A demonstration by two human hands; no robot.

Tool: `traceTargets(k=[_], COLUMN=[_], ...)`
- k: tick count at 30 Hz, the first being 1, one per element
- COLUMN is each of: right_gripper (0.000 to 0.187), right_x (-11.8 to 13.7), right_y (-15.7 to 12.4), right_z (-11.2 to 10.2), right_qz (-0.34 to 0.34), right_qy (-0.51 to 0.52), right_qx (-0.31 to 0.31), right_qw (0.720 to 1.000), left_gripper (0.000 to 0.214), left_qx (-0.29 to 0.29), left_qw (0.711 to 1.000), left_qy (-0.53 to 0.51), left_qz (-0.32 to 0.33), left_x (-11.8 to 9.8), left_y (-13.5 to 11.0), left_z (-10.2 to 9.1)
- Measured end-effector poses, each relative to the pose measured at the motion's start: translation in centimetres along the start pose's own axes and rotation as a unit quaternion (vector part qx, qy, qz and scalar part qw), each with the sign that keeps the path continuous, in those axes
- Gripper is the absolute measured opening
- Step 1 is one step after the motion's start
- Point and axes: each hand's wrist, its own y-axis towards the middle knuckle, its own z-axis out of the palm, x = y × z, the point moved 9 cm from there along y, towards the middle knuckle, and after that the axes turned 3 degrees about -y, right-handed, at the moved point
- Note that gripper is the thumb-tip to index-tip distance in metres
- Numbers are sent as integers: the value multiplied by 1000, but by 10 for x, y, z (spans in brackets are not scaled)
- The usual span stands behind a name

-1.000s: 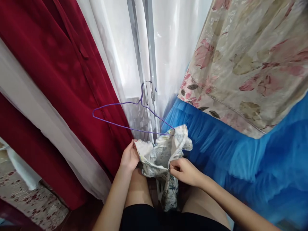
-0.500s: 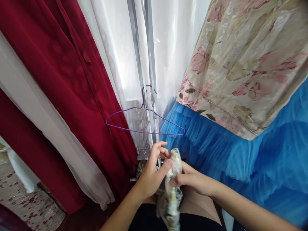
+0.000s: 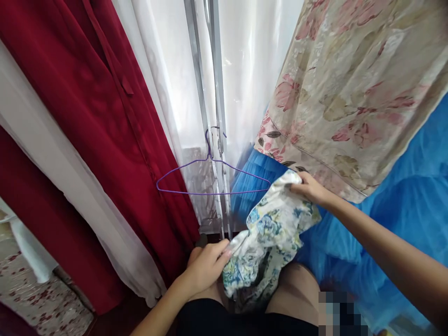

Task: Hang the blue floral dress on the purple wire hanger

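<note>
I hold a white garment with blue and green flowers (image 3: pixel 269 233) stretched between both hands above my lap. My left hand (image 3: pixel 205 266) pinches its lower edge near my thigh, fingers closed. My right hand (image 3: pixel 307 187) grips its upper corner, raised to the right, just below the floral cloth. A purple wire hanger (image 3: pixel 213 179) hangs empty on a metal window frame (image 3: pixel 213 93) right behind the garment, its right tip close to my right hand.
A dark red curtain (image 3: pixel 87 116) and a sheer white curtain (image 3: pixel 164 84) hang at the left. Blue tulle fabric (image 3: pixel 385 219) fills the right side, under a beige cloth with pink flowers (image 3: pixel 360 93). A patterned floor (image 3: pixel 38 303) shows at the lower left.
The garment was bunched between both hands near my lap. My right hand has since lifted up and to the right, spreading it out, while my left hand dropped lower.
</note>
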Motion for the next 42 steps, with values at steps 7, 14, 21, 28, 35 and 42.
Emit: traceTargets(k=[7,14,21,28,35,42], right_gripper=[19,45,45,37,46,49], right_x=[25,49,55,73,49,20], right_y=[84,78,68,67,58,21], right_z=[81,119,101,93,51,27], right_qz=[54,24,28,26,-86,-53], right_qy=[176,244,186,129,33,52], right_qx=[102,206,197,201,8,8], right_qw=[978,947,962,971,996,997], left_gripper=[23,12,16,22,21,25], left_qx=[-188,-256,-278,-377,-489,-434], left_qw=[979,966,956,923,865,892], left_qy=[-23,-15,-87,-49,-100,64], left_qz=[74,11,-19,59,49,112], left_x=[-24,49,97,49,39,-11], left_y=[-27,-60,-19,47,36,5], left_z=[-112,-183,-243,-291,-280,-252])
